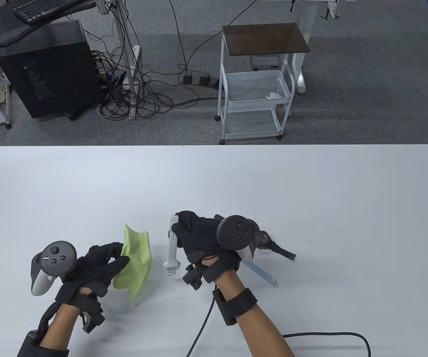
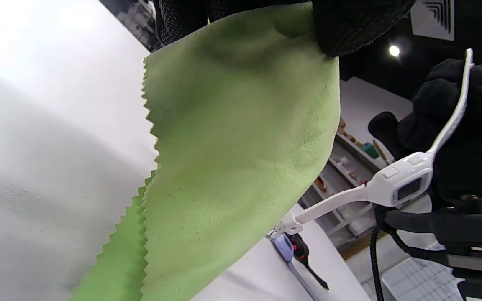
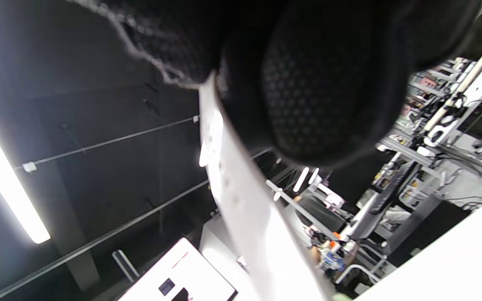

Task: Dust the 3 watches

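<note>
white watch (image 1: 171, 243) gripped in right hand (image 1: 202, 238), cloth (image 1: 134, 260) pinched in left hand (image 1: 95, 266); wiping pending; blue (image 1: 262, 273) and black (image 1: 279, 251) watches waiting near tabletop's front edge.

The table view looks down from high above the surface (image 1: 273, 186); both wrist views sit close, tilted upward, sharing the white watch (image 2: 404, 184).

No readable text, label, brand, number or sign appears in any view. The white watch (image 2: 404, 184) has a small dark screen, but nothing on it can be made out.
</note>
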The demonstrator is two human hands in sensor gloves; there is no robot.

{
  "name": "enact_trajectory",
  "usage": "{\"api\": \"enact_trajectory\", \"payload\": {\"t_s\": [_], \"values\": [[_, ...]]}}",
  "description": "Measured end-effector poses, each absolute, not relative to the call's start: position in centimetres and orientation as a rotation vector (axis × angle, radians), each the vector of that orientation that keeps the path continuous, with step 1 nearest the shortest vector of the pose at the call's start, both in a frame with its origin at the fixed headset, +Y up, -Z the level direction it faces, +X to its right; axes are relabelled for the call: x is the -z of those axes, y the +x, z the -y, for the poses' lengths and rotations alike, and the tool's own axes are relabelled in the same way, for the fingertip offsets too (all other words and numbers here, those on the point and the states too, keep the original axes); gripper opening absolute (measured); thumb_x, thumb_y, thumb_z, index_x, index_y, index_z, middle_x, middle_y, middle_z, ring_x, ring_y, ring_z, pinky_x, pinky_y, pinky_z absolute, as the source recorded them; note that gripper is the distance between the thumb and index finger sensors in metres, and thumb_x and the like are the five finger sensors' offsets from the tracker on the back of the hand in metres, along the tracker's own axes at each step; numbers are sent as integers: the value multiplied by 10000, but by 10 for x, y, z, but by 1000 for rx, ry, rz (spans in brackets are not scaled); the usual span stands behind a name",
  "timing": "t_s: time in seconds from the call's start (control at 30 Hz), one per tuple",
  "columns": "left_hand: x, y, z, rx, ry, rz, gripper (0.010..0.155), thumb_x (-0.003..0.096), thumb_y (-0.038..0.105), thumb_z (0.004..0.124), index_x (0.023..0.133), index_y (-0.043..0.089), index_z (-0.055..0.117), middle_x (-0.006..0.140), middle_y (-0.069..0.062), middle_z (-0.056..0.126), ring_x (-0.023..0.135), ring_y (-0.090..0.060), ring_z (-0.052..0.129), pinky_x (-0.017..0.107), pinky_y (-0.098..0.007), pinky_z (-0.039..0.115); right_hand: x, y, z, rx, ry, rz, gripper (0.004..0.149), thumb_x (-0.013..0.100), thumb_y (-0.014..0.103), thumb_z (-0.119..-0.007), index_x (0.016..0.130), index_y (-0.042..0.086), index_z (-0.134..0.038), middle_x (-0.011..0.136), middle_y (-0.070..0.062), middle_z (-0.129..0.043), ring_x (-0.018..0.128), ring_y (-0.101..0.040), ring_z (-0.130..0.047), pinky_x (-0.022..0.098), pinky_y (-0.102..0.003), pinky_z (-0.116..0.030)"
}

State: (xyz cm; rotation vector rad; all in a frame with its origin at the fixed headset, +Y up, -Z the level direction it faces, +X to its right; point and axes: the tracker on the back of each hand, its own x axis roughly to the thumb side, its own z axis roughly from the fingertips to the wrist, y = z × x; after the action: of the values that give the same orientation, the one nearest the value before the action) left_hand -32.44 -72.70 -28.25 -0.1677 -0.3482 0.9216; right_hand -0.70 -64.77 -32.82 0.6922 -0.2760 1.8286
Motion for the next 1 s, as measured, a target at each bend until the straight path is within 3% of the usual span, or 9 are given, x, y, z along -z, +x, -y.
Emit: {"api": "enact_trajectory", "payload": {"t_s": [0.47,0.63,1.0], "values": [[275,-301,728,-903,-153,434,462,597,523,703,948,223,710,1081,-32,710,1050,-325,750,781,-671,433,300,-21,635,-1723,767,187,394,395,374,-774,683,118,-858,428,-73,-1052,195,-209,-1050,421,-544,-761],[272,-282,730,-916,-214,524,461,594,528,708,944,228,716,1072,-28,726,1031,-314,783,785,-650,468,302,-21,637,-1688,750,161,395,395,370,-772,683,113,-856,427,-76,-1048,194,-210,-1047,420,-548,-757],[270,-257,743,-1178,-455,713,471,596,531,698,955,226,706,1078,-34,717,1031,-310,786,791,-636,478,314,2,642,-1731,619,289,395,400,364,-770,689,106,-846,436,-83,-1040,202,-218,-1040,427,-555,-746]]}}
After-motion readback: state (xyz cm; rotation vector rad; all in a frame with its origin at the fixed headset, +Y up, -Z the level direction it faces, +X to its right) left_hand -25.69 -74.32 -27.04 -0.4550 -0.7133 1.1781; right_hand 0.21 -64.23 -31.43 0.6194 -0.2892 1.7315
